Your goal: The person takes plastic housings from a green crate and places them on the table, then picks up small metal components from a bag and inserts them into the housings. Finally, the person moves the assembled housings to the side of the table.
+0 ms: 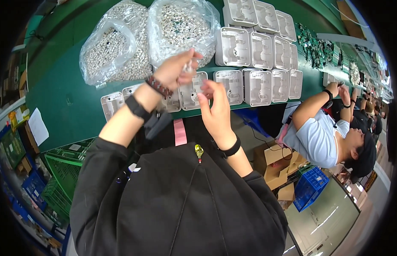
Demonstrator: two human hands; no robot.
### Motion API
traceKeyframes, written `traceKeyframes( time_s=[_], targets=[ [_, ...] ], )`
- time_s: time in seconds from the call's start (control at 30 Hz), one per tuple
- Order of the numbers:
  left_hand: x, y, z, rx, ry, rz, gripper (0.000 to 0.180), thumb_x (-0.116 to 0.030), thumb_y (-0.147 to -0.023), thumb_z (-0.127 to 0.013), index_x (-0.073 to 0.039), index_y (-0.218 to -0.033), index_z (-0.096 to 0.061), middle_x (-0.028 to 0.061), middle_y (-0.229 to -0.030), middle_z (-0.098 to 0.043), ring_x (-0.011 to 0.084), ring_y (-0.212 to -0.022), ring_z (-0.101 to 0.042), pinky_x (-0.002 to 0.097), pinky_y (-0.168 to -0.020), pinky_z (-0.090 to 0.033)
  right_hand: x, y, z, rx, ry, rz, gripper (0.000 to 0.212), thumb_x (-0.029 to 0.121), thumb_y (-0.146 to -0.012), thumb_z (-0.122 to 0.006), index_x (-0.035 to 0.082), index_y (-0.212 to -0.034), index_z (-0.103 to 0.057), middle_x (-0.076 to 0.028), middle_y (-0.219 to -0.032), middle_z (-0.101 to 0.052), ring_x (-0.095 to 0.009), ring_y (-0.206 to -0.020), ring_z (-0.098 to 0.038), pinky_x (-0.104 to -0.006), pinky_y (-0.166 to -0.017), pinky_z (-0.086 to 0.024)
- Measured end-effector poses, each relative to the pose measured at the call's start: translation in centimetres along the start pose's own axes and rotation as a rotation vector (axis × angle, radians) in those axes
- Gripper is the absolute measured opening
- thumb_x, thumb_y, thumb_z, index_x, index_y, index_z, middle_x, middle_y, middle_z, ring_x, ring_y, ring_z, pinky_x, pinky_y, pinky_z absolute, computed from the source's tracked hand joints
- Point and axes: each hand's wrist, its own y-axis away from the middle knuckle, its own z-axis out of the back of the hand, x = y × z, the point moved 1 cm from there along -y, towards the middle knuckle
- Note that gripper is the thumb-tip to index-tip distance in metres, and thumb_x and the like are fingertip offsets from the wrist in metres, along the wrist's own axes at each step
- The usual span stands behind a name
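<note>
My left hand (175,70) is over the near edge of an open clear plastic bag (153,36) full of small white plastic parts (185,27). Its fingers are curled around a few of these white parts, partly blurred. My right hand (217,109) is held to the right and nearer to me, thumb and fingers apart, with nothing visible in it. Below and between the hands a light grey plastic housing (191,102) stands in a row of similar open housings along the table's near edge. Another grey housing (229,87) is just beyond my right hand.
A second bag (85,59) of white parts lies at the left. Several grey housings (233,47) stand in rows at the right, with green circuit boards (315,49) beyond. A co-worker (320,136) sits to the right, near cardboard boxes (273,155) and a blue crate (310,187).
</note>
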Motion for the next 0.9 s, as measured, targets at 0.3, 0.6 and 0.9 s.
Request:
traceKeyframes(
  time_s=[0.3, 0.6, 0.9],
  targets=[
    [5.1, 4.8, -1.4, -0.294, 0.003, -0.151, 0.025, -0.032, -0.091, -0.044, -0.008, -0.094, -0.049, -0.0012, -0.075, -0.046, 0.004, -0.055, -0.039, 0.0169, -0.043, -0.03, 1.4, -0.5, -2.1, -0.008, -0.096, 0.059, 0.023, 0.004, -0.076, -0.061, 0.002, -0.097, -0.053, -0.009, -0.085, -0.052, -0.019, -0.066, -0.053, -0.0276, -0.057, -0.043],
    [5.6, 6.0, 1.8, -0.074, 0.139, -0.013, 0.022, -0.031, -0.091, -0.044, -0.01, -0.094, -0.049, -0.0012, -0.078, -0.046, 0.003, -0.054, -0.036, 0.016, -0.045, -0.03, -0.4, -0.2, -0.8, -0.025, -0.01, 0.239, 0.012, 0.001, -0.078, -0.058, 0.001, -0.089, -0.053, -0.009, -0.075, -0.055, -0.021, -0.064, -0.057, -0.0271, -0.054, -0.045],
    [8.5, 6.5, 1.9, 0.015, -0.676, -0.013, 0.02, -0.028, -0.091, -0.044, -0.008, -0.092, -0.05, -0.0009, -0.068, -0.045, 0.0077, -0.051, -0.039, 0.0208, -0.047, -0.035, -3.0, 1.7, -0.1, 0.398, -0.533, -0.297, 0.002, 0.001, -0.085, -0.051, -0.001, -0.085, -0.05, -0.006, -0.074, -0.058, -0.011, -0.065, -0.058, -0.023, -0.059, -0.048]
  ],
)
